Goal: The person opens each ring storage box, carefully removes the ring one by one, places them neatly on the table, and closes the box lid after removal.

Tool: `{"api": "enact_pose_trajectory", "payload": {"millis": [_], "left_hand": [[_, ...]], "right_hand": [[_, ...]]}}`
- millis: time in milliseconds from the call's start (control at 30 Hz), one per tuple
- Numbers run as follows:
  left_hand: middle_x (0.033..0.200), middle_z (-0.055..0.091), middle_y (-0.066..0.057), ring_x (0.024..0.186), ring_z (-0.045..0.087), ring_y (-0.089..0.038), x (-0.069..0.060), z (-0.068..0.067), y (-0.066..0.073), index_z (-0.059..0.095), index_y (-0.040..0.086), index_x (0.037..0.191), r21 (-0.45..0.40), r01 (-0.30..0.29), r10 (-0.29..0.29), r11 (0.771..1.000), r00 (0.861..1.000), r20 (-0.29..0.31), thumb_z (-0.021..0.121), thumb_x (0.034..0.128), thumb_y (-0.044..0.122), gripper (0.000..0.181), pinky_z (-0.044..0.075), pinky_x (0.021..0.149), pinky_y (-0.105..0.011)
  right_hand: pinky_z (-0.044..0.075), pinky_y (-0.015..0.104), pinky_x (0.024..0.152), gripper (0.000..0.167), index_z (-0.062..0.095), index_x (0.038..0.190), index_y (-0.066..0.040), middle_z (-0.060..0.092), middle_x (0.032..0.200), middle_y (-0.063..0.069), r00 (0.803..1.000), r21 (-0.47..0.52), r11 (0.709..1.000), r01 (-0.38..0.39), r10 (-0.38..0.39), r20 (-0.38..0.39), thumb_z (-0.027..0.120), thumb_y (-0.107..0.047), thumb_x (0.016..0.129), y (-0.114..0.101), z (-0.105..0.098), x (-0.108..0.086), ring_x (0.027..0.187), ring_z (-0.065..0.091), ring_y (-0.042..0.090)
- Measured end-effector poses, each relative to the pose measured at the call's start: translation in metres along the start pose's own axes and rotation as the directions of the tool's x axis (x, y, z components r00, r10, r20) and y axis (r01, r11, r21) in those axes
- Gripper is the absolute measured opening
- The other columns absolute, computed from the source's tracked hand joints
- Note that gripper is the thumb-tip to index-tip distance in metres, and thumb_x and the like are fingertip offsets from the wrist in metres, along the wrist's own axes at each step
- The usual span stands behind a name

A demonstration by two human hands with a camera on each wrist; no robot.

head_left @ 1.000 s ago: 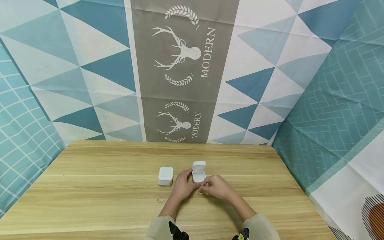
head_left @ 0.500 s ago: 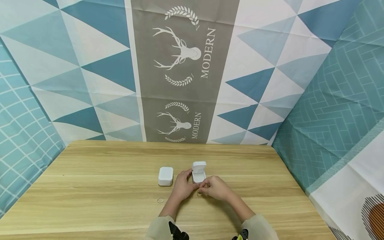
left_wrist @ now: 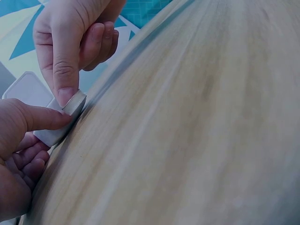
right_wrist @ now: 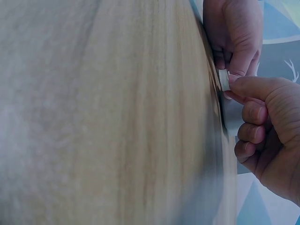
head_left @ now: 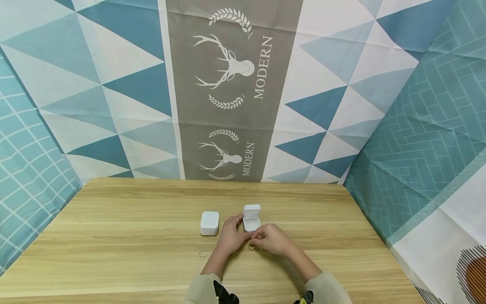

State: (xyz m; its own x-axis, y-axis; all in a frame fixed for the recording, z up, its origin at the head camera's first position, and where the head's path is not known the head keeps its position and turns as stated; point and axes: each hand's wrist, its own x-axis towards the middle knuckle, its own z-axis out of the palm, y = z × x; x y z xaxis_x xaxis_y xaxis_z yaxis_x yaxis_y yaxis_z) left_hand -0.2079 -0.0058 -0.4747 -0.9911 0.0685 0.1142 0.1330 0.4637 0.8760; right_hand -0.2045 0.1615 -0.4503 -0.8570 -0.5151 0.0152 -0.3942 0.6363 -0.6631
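A white ring box [head_left: 252,210] stands on the table with its lid raised. My left hand [head_left: 230,237] holds it, fingers along its left side and the thumb across the front. My right hand [head_left: 274,240] pinches a gold-coloured ring [head_left: 251,246] between thumb and index finger, just in front of the box. In the left wrist view the ring [left_wrist: 75,102] appears as a wide band under the right thumb, close to the left thumb. The right hand's other fingers are curled in the right wrist view. Part of the box is hidden behind the hands.
A second white box [head_left: 209,223], its lid down, stands left of my left hand. Another thin ring [head_left: 203,253] lies on the wooden table [head_left: 133,245] nearer to me. Patterned cloth [head_left: 235,101] hangs behind the table's far edge.
The right hand has shifted slightly left and towards me, carrying the ring with it. My left hand and the ring box have stayed in place.
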Motion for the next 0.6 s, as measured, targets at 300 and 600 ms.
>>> {"api": "enact_pose_trajectory", "payload": {"millis": [300, 600], "left_hand": [[0.123, 0.057, -0.022, 0.118, 0.049, -0.039, 0.0007, 0.0008, -0.0013, 0.051, -0.007, 0.128, 0.019, -0.017, 0.017, 1.000, 1.000, 0.005, 0.079, 0.0717, 0.015, 0.066, 0.039, 0.102, -0.053], [0.122, 0.057, -0.022, 0.117, 0.050, -0.039, 0.0011, 0.0013, -0.0015, 0.052, -0.007, 0.127, 0.029, -0.032, 0.032, 0.999, 0.999, -0.001, 0.079, 0.0715, 0.016, 0.066, 0.039, 0.101, -0.052]], "right_hand": [[0.027, 0.012, 0.040, 0.010, 0.071, 0.077, -0.008, 0.052, 0.053, -0.010, 1.000, 0.006, 1.000, 0.020, -0.020, 0.010, 0.069, -0.016, 0.084, 0.0006, 0.0038, 0.0022, 0.044, 0.036, -0.003], [0.025, 0.012, 0.040, 0.011, 0.071, 0.076, -0.009, 0.060, 0.055, -0.003, 0.999, -0.005, 1.000, 0.031, -0.031, 0.013, 0.069, -0.016, 0.083, 0.0028, 0.0062, 0.0036, 0.043, 0.034, -0.005]]}}
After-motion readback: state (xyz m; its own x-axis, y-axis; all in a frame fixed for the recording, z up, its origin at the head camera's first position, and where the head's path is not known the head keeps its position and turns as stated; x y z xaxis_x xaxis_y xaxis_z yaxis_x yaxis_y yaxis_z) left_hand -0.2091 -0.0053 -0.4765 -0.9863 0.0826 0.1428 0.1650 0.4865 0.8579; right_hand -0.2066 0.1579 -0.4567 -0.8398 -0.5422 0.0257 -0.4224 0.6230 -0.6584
